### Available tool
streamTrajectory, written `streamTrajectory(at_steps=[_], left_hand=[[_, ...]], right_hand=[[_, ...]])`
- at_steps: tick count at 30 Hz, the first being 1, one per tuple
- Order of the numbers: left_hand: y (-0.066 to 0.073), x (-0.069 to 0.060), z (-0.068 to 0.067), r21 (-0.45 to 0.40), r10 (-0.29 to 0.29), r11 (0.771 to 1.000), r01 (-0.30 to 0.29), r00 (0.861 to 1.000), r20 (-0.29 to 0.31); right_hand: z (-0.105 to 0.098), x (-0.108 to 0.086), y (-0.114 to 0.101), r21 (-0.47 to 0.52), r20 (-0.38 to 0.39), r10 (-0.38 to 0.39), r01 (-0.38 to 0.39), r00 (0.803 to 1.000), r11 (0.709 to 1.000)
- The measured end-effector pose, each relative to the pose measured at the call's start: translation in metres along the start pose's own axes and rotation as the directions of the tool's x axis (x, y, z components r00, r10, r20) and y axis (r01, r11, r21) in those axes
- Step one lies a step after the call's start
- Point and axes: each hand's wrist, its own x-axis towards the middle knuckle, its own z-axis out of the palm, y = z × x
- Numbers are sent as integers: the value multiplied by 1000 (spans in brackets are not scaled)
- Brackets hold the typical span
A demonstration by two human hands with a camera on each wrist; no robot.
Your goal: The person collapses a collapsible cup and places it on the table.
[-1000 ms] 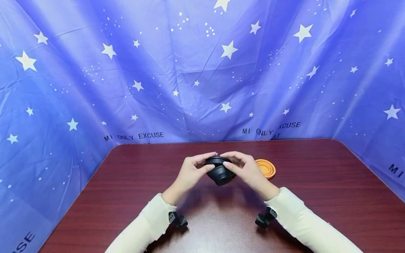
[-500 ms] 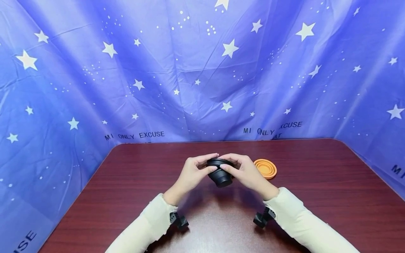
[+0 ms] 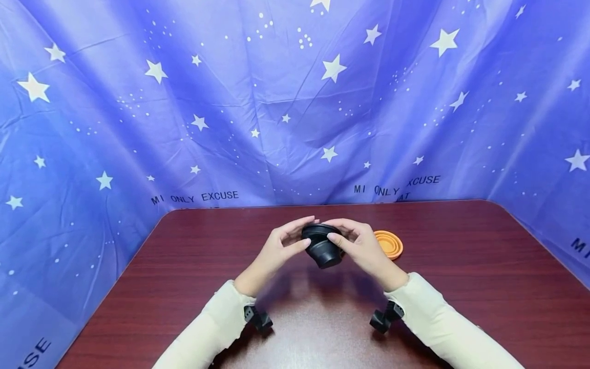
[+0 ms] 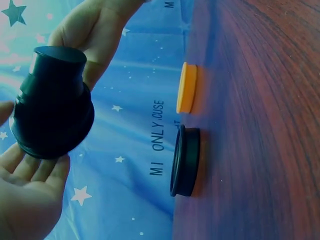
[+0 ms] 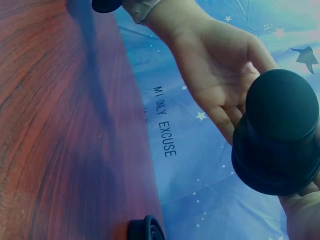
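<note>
A black collapsible cup (image 3: 324,253), drawn out into a stepped, tapering shape, is held above the table between both hands. Its wide rim is up and its narrow base points down towards me, tilted. My left hand (image 3: 274,253) grips the rim's left side, thumb in front and fingers behind. On the right side, my right hand (image 3: 366,251) holds it the same way. In the left wrist view, a second black cup (image 4: 186,161), folded flat, stands on the table beyond; the hands hide it in the head view. Beside it lies a flat orange collapsible cup (image 3: 390,245).
The dark red wooden table (image 3: 184,271) reaches back to a blue star-patterned cloth (image 3: 258,102). Black wrist devices (image 3: 259,319) hang below both pale sleeves (image 3: 216,320).
The thumbs drew closer together on the black cup, then moved apart again. The cup has risen slightly and tilted. The orange cup stays on the table.
</note>
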Motion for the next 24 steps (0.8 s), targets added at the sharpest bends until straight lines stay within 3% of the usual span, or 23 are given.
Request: streamTrajectory(at_steps=[4, 7, 18, 24], left_hand=[[-1, -1, -1, -39, -2, 999, 4, 999, 54], [0, -1, -1, -44, 12, 999, -10, 998, 59], [1, -1, 2, 31, 43, 999, -43, 999, 1], [0, 0, 4, 55, 29, 998, -26, 999, -45]], right_hand=[[-1, -1, -1, 18, -21, -26, 27, 999, 999], [-2, -1, -1, 32, -27, -27, 28, 999, 999], [-3, -2, 0, 67, -38, -3, 5, 999, 998], [-3, -3, 1, 79, -42, 2, 1, 999, 997]])
